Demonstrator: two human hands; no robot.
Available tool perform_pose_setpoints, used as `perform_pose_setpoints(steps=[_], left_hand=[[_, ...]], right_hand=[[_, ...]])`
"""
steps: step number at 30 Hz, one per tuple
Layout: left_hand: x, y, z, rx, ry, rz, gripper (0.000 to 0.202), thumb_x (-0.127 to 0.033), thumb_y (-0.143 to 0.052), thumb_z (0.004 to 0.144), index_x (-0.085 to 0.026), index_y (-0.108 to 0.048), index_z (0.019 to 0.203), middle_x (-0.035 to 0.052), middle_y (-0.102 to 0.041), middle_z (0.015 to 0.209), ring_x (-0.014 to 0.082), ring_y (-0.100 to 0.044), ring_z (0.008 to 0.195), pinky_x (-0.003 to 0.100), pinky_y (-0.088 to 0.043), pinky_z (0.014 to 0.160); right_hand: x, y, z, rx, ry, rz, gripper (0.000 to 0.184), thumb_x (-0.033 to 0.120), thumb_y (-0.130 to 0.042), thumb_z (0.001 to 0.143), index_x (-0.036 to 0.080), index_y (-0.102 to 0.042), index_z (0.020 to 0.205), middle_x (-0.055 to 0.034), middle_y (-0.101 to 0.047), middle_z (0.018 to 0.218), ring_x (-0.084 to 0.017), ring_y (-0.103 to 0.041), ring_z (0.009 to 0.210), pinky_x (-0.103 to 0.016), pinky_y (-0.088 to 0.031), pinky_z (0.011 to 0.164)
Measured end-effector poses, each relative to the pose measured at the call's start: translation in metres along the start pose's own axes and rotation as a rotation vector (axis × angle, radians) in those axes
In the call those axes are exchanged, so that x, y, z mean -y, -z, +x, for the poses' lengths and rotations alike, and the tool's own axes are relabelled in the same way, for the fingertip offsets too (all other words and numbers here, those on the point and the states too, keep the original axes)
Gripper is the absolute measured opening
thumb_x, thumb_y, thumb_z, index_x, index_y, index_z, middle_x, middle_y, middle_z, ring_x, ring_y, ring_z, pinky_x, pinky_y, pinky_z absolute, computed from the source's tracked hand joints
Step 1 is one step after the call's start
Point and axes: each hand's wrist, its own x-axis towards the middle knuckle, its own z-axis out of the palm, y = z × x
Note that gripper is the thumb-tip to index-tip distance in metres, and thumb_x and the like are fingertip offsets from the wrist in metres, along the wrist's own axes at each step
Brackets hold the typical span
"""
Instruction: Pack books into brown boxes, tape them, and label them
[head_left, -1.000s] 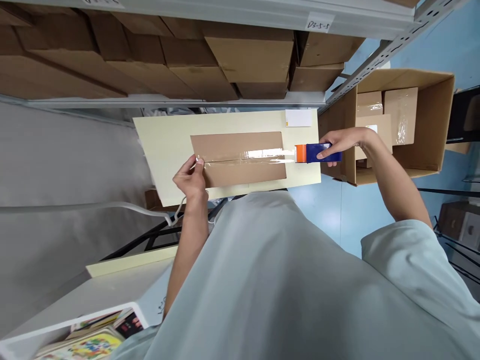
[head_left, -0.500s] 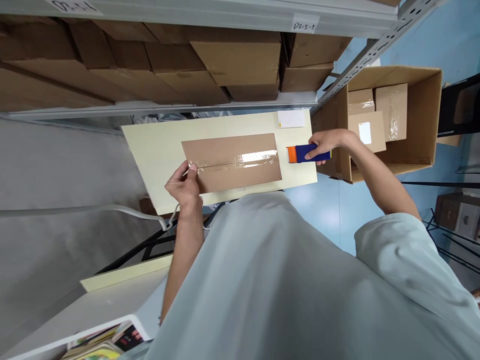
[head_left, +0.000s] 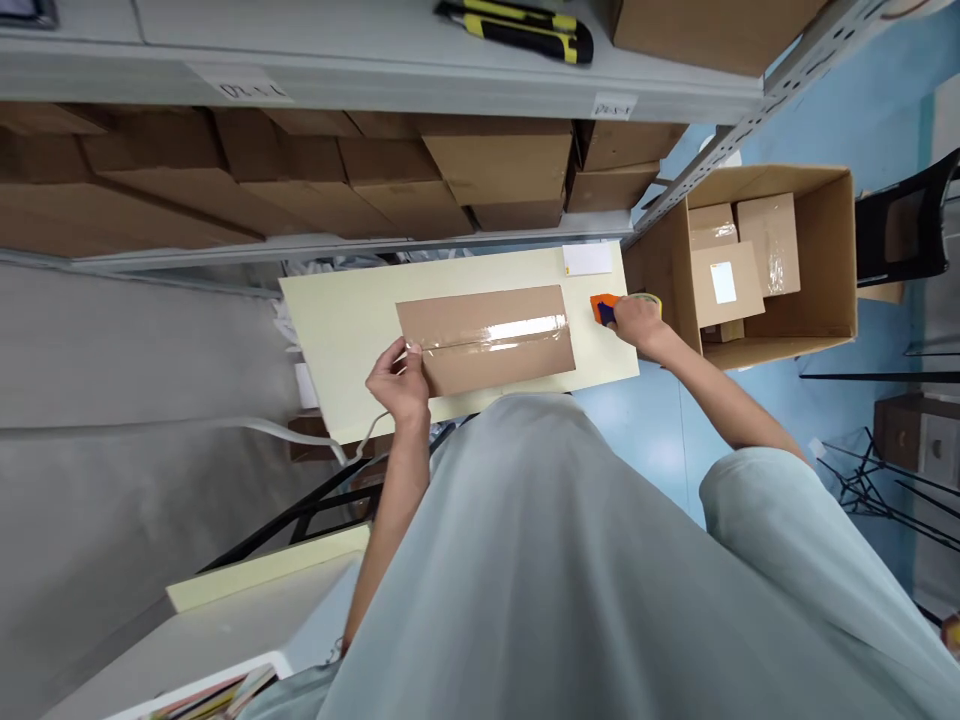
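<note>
A flat brown cardboard box lies on a pale yellow table, with a strip of clear tape along its middle seam. My left hand pinches the tape's end at the box's left edge. My right hand is closed on a blue and orange tape dispenser, resting on the table just right of the box. The dispenser is mostly hidden under my fingers.
Grey shelving behind the table holds stacked cardboard boxes; a yellow-black utility knife lies on top. An open carton with small parcels stands at the right. A white card lies on the table's corner.
My right hand has lowered the tape dispenser onto the table beside the box; the tape no longer stretches from the box to the dispenser. My left hand stays at the tape's end.
</note>
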Motion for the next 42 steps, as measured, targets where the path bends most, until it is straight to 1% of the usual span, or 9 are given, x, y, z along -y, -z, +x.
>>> perform_pose_setpoints(steps=[5, 9, 13, 17, 24, 28, 33, 38, 42], left_hand=[[-0.036, -0.006, -0.015, -0.034, -0.352, 0.076, 0.047, -0.026, -0.072, 0.095, -0.017, -0.067, 0.141, 0.0189, -0.065, 0.144, 0.0304, -0.063, 0.136, 0.045, -0.051, 0.117], [-0.102, -0.026, -0.036, 0.204, -0.611, -0.075, 0.032, -0.032, -0.060, 0.104, -0.022, -0.071, 0.133, 0.0089, -0.073, 0.107, 0.0274, -0.070, 0.111, 0.044, -0.053, 0.109], [-0.173, -0.036, -0.046, 0.290, -0.853, -0.134, 0.023, -0.029, -0.055, 0.107, -0.027, -0.077, 0.115, 0.0077, -0.074, 0.105, 0.0266, -0.069, 0.105, 0.042, -0.057, 0.100], [-0.222, -0.035, -0.029, 0.226, -0.975, -0.213, 0.032, -0.016, -0.051, 0.104, -0.028, -0.076, 0.119, 0.0077, -0.075, 0.111, 0.0255, -0.072, 0.109, 0.042, -0.060, 0.101], [-0.274, -0.015, 0.033, 0.077, -0.997, -0.271, 0.049, -0.007, -0.054, 0.095, -0.026, -0.074, 0.136, 0.0122, -0.067, 0.150, 0.0266, -0.070, 0.135, 0.042, -0.060, 0.116], [-0.284, 0.007, 0.046, 0.036, -0.977, -0.265, 0.049, -0.008, -0.056, 0.093, -0.029, -0.077, 0.132, 0.0096, -0.073, 0.142, 0.0273, -0.074, 0.130, 0.044, -0.062, 0.114], [-0.261, 0.037, 0.035, 0.066, -0.981, -0.264, 0.044, -0.011, -0.052, 0.098, -0.030, -0.078, 0.128, 0.0068, -0.078, 0.130, 0.0245, -0.076, 0.120, 0.040, -0.063, 0.108], [-0.232, 0.054, 0.021, 0.134, -0.891, -0.211, 0.036, -0.016, -0.050, 0.100, -0.025, -0.079, 0.120, 0.0069, -0.081, 0.124, 0.0231, -0.077, 0.114, 0.036, -0.061, 0.101], [-0.207, 0.063, 0.023, 0.195, -0.722, -0.177, 0.031, -0.030, -0.051, 0.106, -0.025, -0.079, 0.118, 0.0033, -0.084, 0.093, 0.0240, -0.080, 0.096, 0.036, -0.061, 0.093]], right_hand=[[0.017, 0.026, -0.044, -0.159, -0.103, -0.135, 0.045, 0.044, -0.060, 0.109, 0.008, -0.062, 0.135, -0.0313, -0.076, 0.123, -0.044, -0.073, 0.122, -0.048, -0.054, 0.100], [0.049, 0.061, -0.062, -0.295, -0.055, -0.071, 0.050, 0.054, -0.061, 0.108, 0.013, -0.060, 0.137, -0.0277, -0.076, 0.126, -0.044, -0.074, 0.122, -0.044, -0.055, 0.098], [0.095, 0.100, -0.066, -0.379, 0.088, -0.042, 0.046, 0.051, -0.056, 0.108, 0.017, -0.056, 0.139, -0.0238, -0.076, 0.130, -0.042, -0.075, 0.121, -0.042, -0.057, 0.094], [0.142, 0.141, -0.055, -0.458, 0.292, -0.093, 0.040, 0.038, -0.048, 0.107, 0.019, -0.052, 0.142, -0.0188, -0.078, 0.123, -0.040, -0.077, 0.114, -0.046, -0.059, 0.093], [0.236, 0.219, -0.015, -0.600, 0.572, -0.202, 0.030, 0.035, -0.043, 0.109, 0.025, -0.057, 0.133, -0.0165, -0.075, 0.132, -0.033, -0.073, 0.120, -0.041, -0.056, 0.103], [0.287, 0.244, 0.016, -0.628, 0.497, -0.307, 0.029, 0.028, -0.050, 0.108, 0.023, -0.059, 0.135, -0.0165, -0.075, 0.137, -0.031, -0.071, 0.128, -0.037, -0.051, 0.108], [0.324, 0.246, 0.053, -0.641, 0.395, -0.327, 0.033, 0.026, -0.056, 0.108, 0.018, -0.061, 0.139, -0.0170, -0.077, 0.135, -0.030, -0.071, 0.130, -0.036, -0.050, 0.109], [0.335, 0.236, 0.073, -0.712, 0.348, -0.286, 0.039, 0.019, -0.053, 0.104, 0.011, -0.064, 0.141, -0.0217, -0.075, 0.137, -0.033, -0.070, 0.131, -0.039, -0.048, 0.113], [0.317, 0.221, 0.077, -0.853, 0.393, -0.221, 0.056, 0.018, -0.043, 0.103, 0.005, -0.050, 0.157, -0.0255, -0.062, 0.153, -0.034, -0.057, 0.144, -0.047, -0.042, 0.123]])
